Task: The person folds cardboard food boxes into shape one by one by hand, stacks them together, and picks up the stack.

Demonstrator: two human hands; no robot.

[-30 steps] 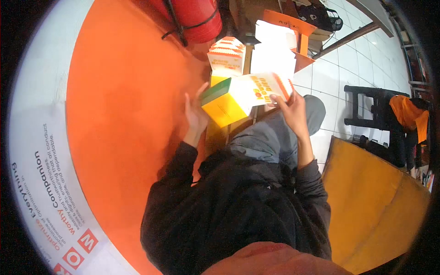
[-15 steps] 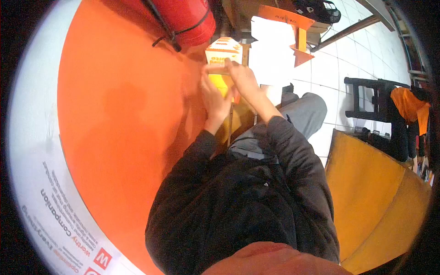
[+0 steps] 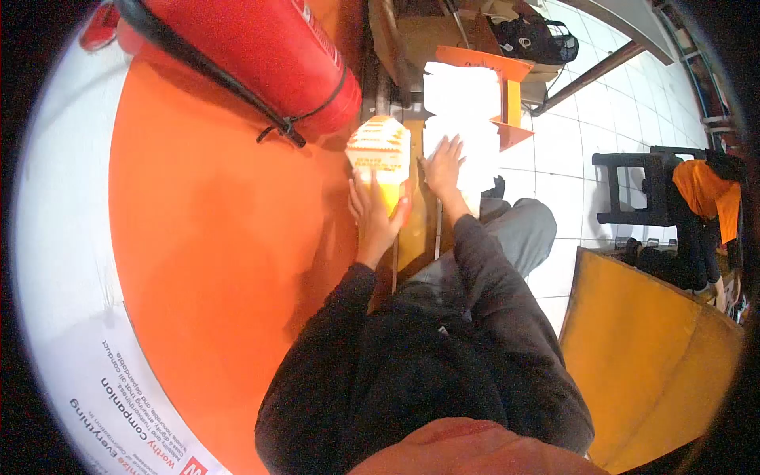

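Note:
My left hand holds a folded paper carton, white with orange printing and a yellow part near my fingers. Its top end points away from me. My right hand lies on a bright white stack of flat card blanks, with its fingers stretched out over the near part. Glare washes out the stack's surface, so its separate sheets cannot be made out. Orange flaps stick out along the stack's far and right edges.
A red fire extinguisher with a black hose stands ahead on the left, beside an orange wall panel. To the right are a black stool, a yellow curved panel and a person in dark and orange clothing. White tiles cover the floor.
My hands were together at the carton; now my right hand has moved off it to the right, onto the white blanks. The left hand keeps the carton. The view has shifted.

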